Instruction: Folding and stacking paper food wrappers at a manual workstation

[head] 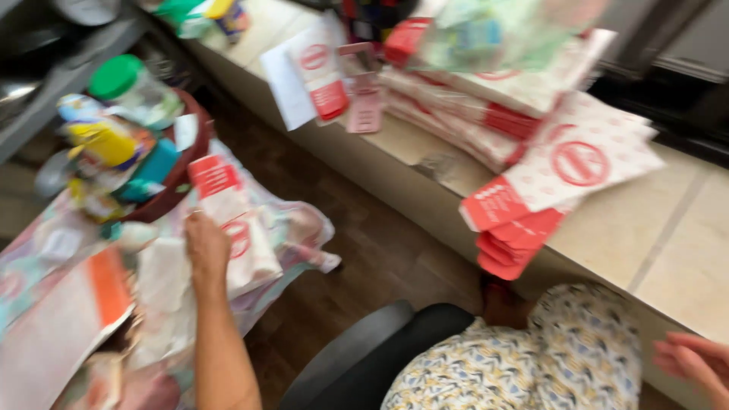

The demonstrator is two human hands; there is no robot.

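My left hand [205,250] reaches out to the left and rests on a stack of white paper bags with red print [228,216] lying on a cloth-covered low table [296,228]. Whether the fingers grip the bags is blurred. My right hand [695,364] shows at the lower right corner, fingers apart, holding nothing, just off the counter edge. A large pile of the same red and white paper bags [562,163] lies on the tiled counter [668,235] in front of me, some hanging over its edge.
A dark red bowl [186,163] holds jars and bottles, one with a green lid [115,76]. Loose papers [68,326] lie at the lower left. A black chair seat [372,353] and my patterned lap [531,357] sit below. Brown floor runs between table and counter.
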